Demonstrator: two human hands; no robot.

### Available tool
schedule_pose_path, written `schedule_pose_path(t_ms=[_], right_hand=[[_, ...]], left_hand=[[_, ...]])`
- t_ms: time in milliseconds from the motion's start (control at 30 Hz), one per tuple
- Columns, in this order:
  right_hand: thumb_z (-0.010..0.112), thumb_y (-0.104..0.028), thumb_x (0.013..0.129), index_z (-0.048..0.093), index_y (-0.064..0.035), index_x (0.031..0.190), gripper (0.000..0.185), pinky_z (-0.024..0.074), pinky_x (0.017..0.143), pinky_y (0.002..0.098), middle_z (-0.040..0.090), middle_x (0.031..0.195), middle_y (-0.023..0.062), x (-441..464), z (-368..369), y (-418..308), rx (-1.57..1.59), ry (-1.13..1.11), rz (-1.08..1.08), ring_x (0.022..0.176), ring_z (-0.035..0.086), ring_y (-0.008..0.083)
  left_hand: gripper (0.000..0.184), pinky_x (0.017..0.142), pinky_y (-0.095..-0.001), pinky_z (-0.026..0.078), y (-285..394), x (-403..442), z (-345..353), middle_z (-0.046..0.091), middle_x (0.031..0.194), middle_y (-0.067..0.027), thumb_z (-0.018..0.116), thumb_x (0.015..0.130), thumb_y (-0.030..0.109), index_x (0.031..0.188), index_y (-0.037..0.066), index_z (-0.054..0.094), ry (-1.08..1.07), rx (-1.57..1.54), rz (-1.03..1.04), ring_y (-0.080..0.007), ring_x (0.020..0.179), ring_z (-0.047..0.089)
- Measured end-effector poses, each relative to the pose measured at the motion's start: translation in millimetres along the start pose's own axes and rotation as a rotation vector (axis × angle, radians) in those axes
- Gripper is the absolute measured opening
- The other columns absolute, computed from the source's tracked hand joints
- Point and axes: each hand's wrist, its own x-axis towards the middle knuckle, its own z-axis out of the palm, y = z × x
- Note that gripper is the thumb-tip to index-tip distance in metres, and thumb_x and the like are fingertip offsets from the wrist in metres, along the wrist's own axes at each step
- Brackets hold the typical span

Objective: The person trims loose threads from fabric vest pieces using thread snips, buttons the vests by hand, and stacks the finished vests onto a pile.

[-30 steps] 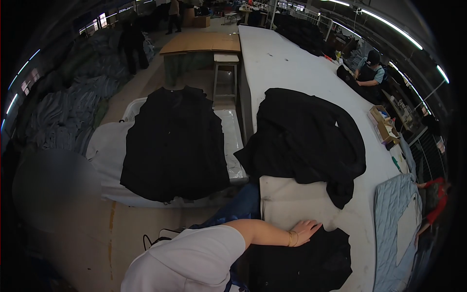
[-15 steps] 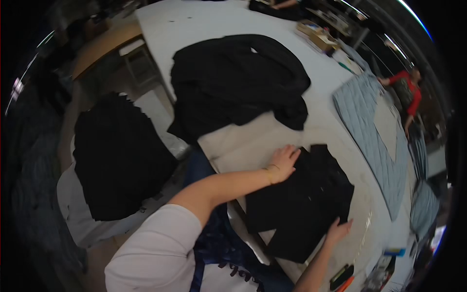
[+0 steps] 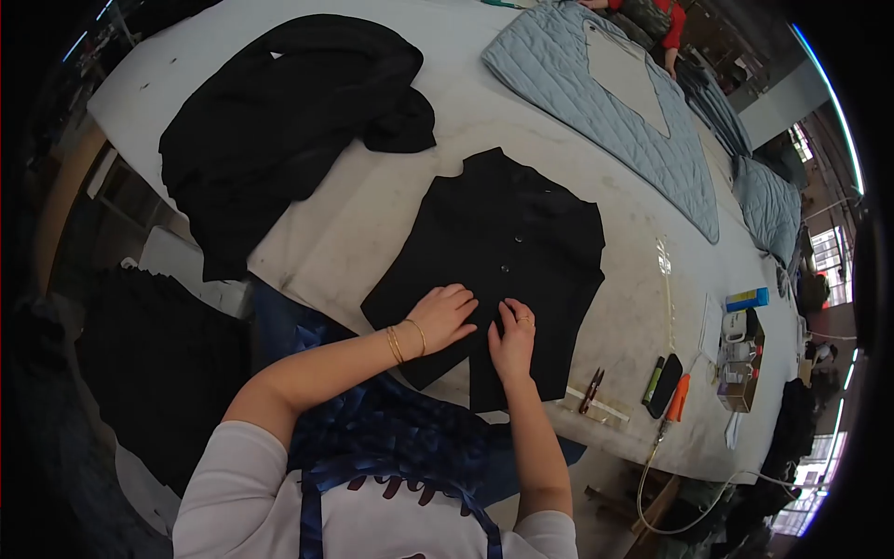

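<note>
Nearest, the left hand (image 3: 447, 315) and right hand (image 3: 512, 340) rested on the lower front of the vest (image 3: 531, 219), fingers curled, thumbs apart; whether they pinched it, I could not tell. The step looked like adjusting the vest, flat on the table (image 3: 624, 279); the next move seemingly called for light, even touch. Beyond the vest lay a quilt (image 3: 549, 74).

I watch through one camera on the person's head; it looks forward and steeply down across the near edge of the table (image 3: 456, 102); it sits close above the left hand (image 3: 443, 314) and right hand (image 3: 513, 343), which fall mid-view; the white shirt (image 3: 372, 524) crosses the bottom; the wide, bending lens carries my sight past the table's far edge at upper right.
</note>
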Motion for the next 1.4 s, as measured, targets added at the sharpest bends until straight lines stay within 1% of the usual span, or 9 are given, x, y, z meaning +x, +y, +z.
schedule_pose_path(t_ms=[133,200,300,433,767,1000,1067,1133,1400], right_hand=[[0.066,-0.002,0.073,0.062,-0.0008,0.099,0.027,0.0434,0.083,0.0406,0.058,0.099,0.0129,15,13,5,0.034,0.111,0.014,0.096,0.054,0.0326],[0.067,-0.001,0.069,0.062,-0.0012,0.094,0.026,0.0433,0.084,0.0405,0.059,0.095,0.0125,15,16,16,0.113,0.067,0.049,0.094,0.054,0.0327],[0.068,0.000,0.066,0.061,-0.0009,0.089,0.024,0.0446,0.077,0.0396,0.058,0.084,0.0111,15,18,20,0.124,0.065,0.051,0.086,0.054,0.0309],[0.068,0.000,0.066,0.060,-0.0011,0.084,0.019,0.0441,0.074,0.0388,0.059,0.079,0.0109,18,20,26,0.128,0.040,0.064,0.083,0.054,0.0299],[0.063,0.004,0.068,0.060,-0.0003,0.078,0.011,0.0443,0.066,0.0353,0.058,0.074,0.0107,13,24,26,0.137,0.136,0.008,0.072,0.054,0.0266],[0.065,0.004,0.067,0.060,-0.0014,0.078,0.013,0.0410,0.070,0.0373,0.056,0.077,0.0092,11,23,23,0.176,0.095,0.091,0.078,0.053,0.0270],[0.063,0.005,0.069,0.059,0.0006,0.078,0.011,0.0430,0.064,0.0363,0.056,0.073,0.0113,11,25,24,0.126,0.148,0.013,0.071,0.054,0.0271],[0.063,0.005,0.069,0.059,0.0010,0.078,0.011,0.0429,0.064,0.0367,0.056,0.073,0.0114,12,12,3,0.107,0.141,0.022,0.071,0.054,0.0272],[0.064,0.003,0.073,0.058,0.0018,0.078,0.008,0.0427,0.062,0.0361,0.057,0.072,0.0114,18,21,-20,0.033,0.074,-0.124,0.069,0.055,0.0272]], left_hand=[[0.050,0.092,-0.0371,0.043,20,16,19,0.055,0.108,-0.0154,0.066,0.075,0.028,0.112,-0.005,0.059,0.122,-0.087,-0.124,-0.0295,0.106,0.048],[0.050,0.090,-0.0363,0.044,20,20,22,0.055,0.102,-0.0155,0.066,0.074,0.028,0.110,-0.005,0.060,0.078,-0.055,-0.148,-0.0295,0.101,0.049],[0.031,0.085,-0.0359,0.046,9,25,47,0.056,0.094,-0.0157,0.058,0.078,0.022,0.094,-0.004,0.064,0.188,-0.080,-0.114,-0.0295,0.092,0.053],[0.015,0.078,-0.0408,0.050,-9,39,51,0.060,0.090,-0.0141,0.055,0.082,0.013,0.089,0.004,0.066,0.139,-0.186,-0.181,-0.0320,0.087,0.061],[0.012,0.077,-0.0408,0.050,-15,50,47,0.062,0.088,-0.0131,0.059,0.083,0.014,0.088,0.006,0.066,0.168,-0.283,-0.217,-0.0318,0.085,0.062],[0.008,0.074,-0.0397,0.050,-14,49,40,0.062,0.088,-0.0133,0.063,0.081,0.012,0.083,0.004,0.064,0.144,-0.337,-0.147,-0.0308,0.085,0.062],[0.008,0.074,-0.0392,0.050,-17,48,42,0.062,0.088,-0.0135,0.063,0.081,0.012,0.082,0.004,0.063,0.130,-0.334,-0.161,-0.0304,0.086,0.062],[0.013,0.073,-0.0374,0.049,-24,50,51,0.059,0.086,-0.0120,0.059,0.085,0.014,0.088,0.001,0.061,0.171,-0.276,0.044,-0.0296,0.084,0.060],[0.011,0.074,-0.0363,0.049,-24,50,52,0.053,0.091,-0.0124,0.059,0.075,0.008,0.084,0.002,0.060,0.145,-0.065,0.235,-0.0290,0.084,0.055]])
